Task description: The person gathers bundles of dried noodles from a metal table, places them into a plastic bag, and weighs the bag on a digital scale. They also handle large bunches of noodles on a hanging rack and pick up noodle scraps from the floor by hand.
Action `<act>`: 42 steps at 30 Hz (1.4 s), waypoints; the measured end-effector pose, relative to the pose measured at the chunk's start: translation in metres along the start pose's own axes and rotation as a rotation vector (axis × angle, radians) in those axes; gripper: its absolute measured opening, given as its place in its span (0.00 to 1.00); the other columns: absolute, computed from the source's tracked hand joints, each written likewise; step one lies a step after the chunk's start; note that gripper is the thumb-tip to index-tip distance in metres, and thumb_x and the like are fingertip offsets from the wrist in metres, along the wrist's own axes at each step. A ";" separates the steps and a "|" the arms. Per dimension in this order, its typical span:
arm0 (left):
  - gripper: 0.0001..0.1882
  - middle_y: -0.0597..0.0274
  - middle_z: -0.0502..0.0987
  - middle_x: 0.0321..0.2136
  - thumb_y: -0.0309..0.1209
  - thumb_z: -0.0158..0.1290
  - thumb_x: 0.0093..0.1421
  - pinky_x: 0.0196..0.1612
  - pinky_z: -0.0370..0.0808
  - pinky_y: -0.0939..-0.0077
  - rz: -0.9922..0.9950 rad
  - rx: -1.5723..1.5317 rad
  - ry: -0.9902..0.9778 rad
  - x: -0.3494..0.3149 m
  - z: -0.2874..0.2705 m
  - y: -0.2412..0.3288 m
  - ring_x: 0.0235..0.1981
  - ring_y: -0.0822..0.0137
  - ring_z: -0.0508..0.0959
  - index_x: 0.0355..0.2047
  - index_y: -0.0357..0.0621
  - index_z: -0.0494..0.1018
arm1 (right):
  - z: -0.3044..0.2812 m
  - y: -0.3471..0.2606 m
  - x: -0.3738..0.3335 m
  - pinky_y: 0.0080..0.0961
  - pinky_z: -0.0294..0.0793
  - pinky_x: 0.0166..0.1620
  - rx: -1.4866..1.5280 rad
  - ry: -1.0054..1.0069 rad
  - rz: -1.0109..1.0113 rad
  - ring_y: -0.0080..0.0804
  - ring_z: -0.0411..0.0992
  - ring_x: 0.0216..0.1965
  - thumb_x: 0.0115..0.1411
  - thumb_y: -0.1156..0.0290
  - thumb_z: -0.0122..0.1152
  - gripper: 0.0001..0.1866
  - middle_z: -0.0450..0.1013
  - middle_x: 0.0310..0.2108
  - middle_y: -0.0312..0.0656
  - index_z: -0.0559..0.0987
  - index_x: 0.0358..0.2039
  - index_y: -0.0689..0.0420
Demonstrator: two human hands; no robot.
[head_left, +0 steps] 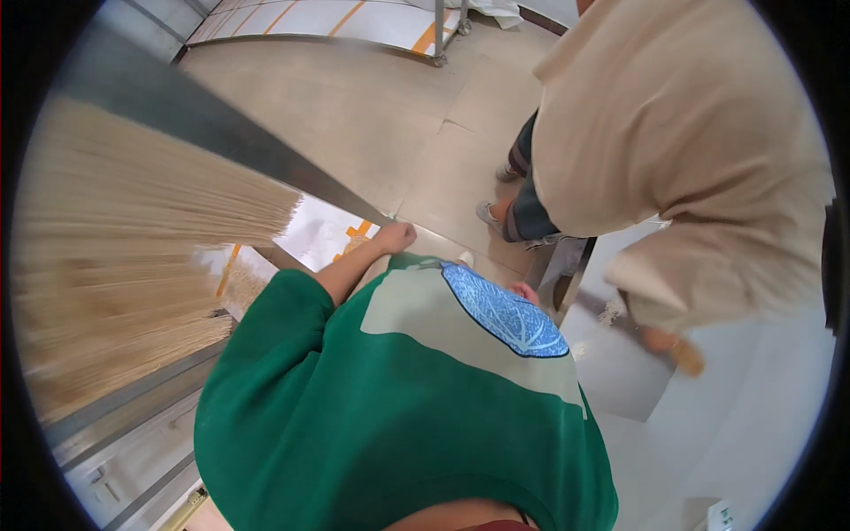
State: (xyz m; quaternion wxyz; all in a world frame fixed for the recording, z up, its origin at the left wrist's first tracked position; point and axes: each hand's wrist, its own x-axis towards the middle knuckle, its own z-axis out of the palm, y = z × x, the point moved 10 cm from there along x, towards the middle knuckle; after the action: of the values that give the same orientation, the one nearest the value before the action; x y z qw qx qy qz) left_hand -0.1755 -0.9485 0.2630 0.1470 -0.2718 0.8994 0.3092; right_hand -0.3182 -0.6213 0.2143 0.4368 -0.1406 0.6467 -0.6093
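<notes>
My left hand [397, 237] is closed beside the end of a grey metal rail [292, 164]; what it holds, if anything, is hidden. To the left of that arm lie dense rows of long, thin, pale strands [133, 195] that look like dried noodles, along the metal rack. Only a small part of my right hand [524, 292] shows past the blue print on my green top. It is low in front of my body, near the side of a white table, and its fingers are mostly hidden.
Close on the right stands another person in beige clothing [673, 133], whose blurred hand [668, 342] is over a white work surface [620, 380] with pale scraps. White panels with orange tape [328, 22] sit on a wheeled metal frame at the back. Pale floor tiles [390, 115] lie between.
</notes>
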 end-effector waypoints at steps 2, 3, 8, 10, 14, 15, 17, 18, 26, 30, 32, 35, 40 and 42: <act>0.12 0.50 0.76 0.29 0.36 0.47 0.53 0.38 0.71 0.63 -0.076 -0.213 0.107 -0.051 0.009 -0.037 0.33 0.52 0.76 0.30 0.42 0.74 | 0.056 -0.011 0.012 0.17 0.68 0.36 -0.112 -0.193 0.066 0.18 0.67 0.31 0.56 0.70 0.55 0.17 0.70 0.29 0.33 0.72 0.47 0.58; 0.12 0.50 0.76 0.29 0.36 0.48 0.53 0.37 0.71 0.63 -0.028 -0.183 0.106 -0.033 -0.003 -0.015 0.33 0.53 0.76 0.31 0.42 0.74 | 0.060 -0.043 0.004 0.18 0.67 0.40 -0.033 -0.179 0.043 0.20 0.66 0.36 0.56 0.70 0.55 0.20 0.69 0.35 0.35 0.69 0.50 0.57; 0.11 0.52 0.77 0.30 0.34 0.49 0.52 0.38 0.72 0.65 0.124 -0.066 0.084 0.037 -0.066 0.055 0.33 0.55 0.76 0.33 0.41 0.73 | 0.087 -0.147 0.003 0.25 0.52 0.58 0.113 -0.244 -0.197 0.32 0.55 0.58 0.58 0.73 0.51 0.28 0.57 0.58 0.45 0.58 0.59 0.55; 0.11 0.52 0.77 0.31 0.34 0.50 0.52 0.38 0.72 0.66 0.157 -0.039 0.085 0.043 -0.094 0.055 0.34 0.57 0.76 0.34 0.41 0.73 | 0.097 -0.173 -0.002 0.28 0.46 0.61 0.090 -0.233 -0.279 0.33 0.50 0.62 0.61 0.72 0.45 0.28 0.53 0.60 0.44 0.52 0.61 0.58; 0.12 0.49 0.76 0.31 0.35 0.48 0.52 0.38 0.72 0.63 0.091 0.089 0.067 0.009 -0.147 0.007 0.34 0.53 0.76 0.32 0.41 0.74 | 0.117 -0.165 -0.035 0.27 0.61 0.52 0.050 -0.150 -0.393 0.33 0.62 0.53 0.61 0.71 0.42 0.21 0.62 0.53 0.46 0.61 0.56 0.61; 0.13 0.47 0.76 0.31 0.36 0.46 0.52 0.38 0.71 0.59 0.051 0.121 0.085 -0.010 -0.164 -0.018 0.34 0.50 0.75 0.31 0.42 0.74 | 0.126 -0.154 -0.039 0.27 0.61 0.51 0.025 -0.153 -0.279 0.33 0.62 0.52 0.61 0.70 0.42 0.21 0.62 0.52 0.45 0.61 0.55 0.60; 0.13 0.44 0.75 0.30 0.35 0.45 0.51 0.36 0.71 0.57 -0.026 0.225 -0.001 -0.052 -0.179 -0.086 0.33 0.47 0.75 0.26 0.39 0.75 | 0.137 -0.132 -0.040 0.27 0.62 0.49 -0.052 -0.160 -0.073 0.32 0.62 0.50 0.61 0.70 0.43 0.20 0.63 0.50 0.45 0.62 0.54 0.60; 0.13 0.41 0.75 0.28 0.33 0.45 0.49 0.35 0.71 0.56 -0.147 0.170 -0.007 -0.069 -0.192 -0.120 0.31 0.46 0.75 0.22 0.36 0.75 | 0.137 -0.120 -0.036 0.27 0.62 0.48 -0.085 -0.153 0.026 0.32 0.63 0.49 0.61 0.70 0.43 0.20 0.63 0.49 0.44 0.62 0.53 0.60; 0.15 0.42 0.75 0.24 0.36 0.47 0.47 0.33 0.73 0.60 -0.485 -0.002 -0.184 0.006 -0.198 -0.255 0.27 0.48 0.76 0.23 0.35 0.75 | 0.090 -0.049 0.139 0.26 0.64 0.39 -0.327 -0.242 0.484 0.30 0.65 0.40 0.60 0.69 0.45 0.16 0.66 0.41 0.42 0.65 0.49 0.58; 0.13 0.51 0.76 0.23 0.34 0.49 0.51 0.28 0.73 0.70 -0.465 -0.167 -0.052 0.119 -0.241 -0.271 0.23 0.63 0.76 0.31 0.36 0.74 | 0.060 -0.034 0.256 0.25 0.65 0.35 -0.433 -0.253 0.556 0.29 0.66 0.36 0.60 0.69 0.45 0.15 0.67 0.38 0.40 0.67 0.47 0.57; 0.11 0.58 0.75 0.23 0.31 0.49 0.54 0.28 0.72 0.75 -0.452 -0.337 -0.029 0.139 -0.260 -0.258 0.24 0.69 0.75 0.33 0.36 0.73 | 0.058 -0.031 0.281 0.25 0.65 0.33 -0.471 -0.246 0.617 0.29 0.67 0.34 0.60 0.69 0.46 0.14 0.68 0.36 0.40 0.67 0.46 0.57; 0.08 0.61 0.75 0.24 0.28 0.49 0.56 0.30 0.72 0.77 -0.408 -0.541 0.096 0.171 -0.289 -0.269 0.25 0.71 0.74 0.33 0.36 0.72 | 0.068 -0.046 0.331 0.25 0.66 0.30 -0.492 -0.255 0.667 0.28 0.67 0.31 0.59 0.68 0.46 0.13 0.69 0.33 0.39 0.68 0.44 0.56; 0.08 0.61 0.75 0.25 0.28 0.49 0.56 0.33 0.73 0.76 -0.441 -0.650 0.344 0.134 -0.287 -0.346 0.27 0.72 0.73 0.34 0.37 0.72 | 0.100 -0.077 0.426 0.24 0.67 0.25 -0.495 -0.316 0.731 0.27 0.69 0.26 0.59 0.68 0.47 0.11 0.70 0.28 0.37 0.70 0.41 0.55; 0.08 0.62 0.75 0.25 0.28 0.48 0.56 0.33 0.73 0.76 -0.527 -0.718 0.394 0.120 -0.283 -0.362 0.27 0.72 0.73 0.34 0.37 0.72 | 0.109 -0.093 0.474 0.24 0.67 0.23 -0.459 -0.325 0.725 0.27 0.69 0.24 0.59 0.68 0.48 0.10 0.71 0.27 0.37 0.71 0.40 0.54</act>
State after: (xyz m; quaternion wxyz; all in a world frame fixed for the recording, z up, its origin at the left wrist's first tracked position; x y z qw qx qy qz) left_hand -0.0900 -1.4154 0.2561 -0.0561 -0.5771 0.6472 0.4949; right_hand -0.5445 -1.0529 0.1261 0.6751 -0.0919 0.6955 -0.2281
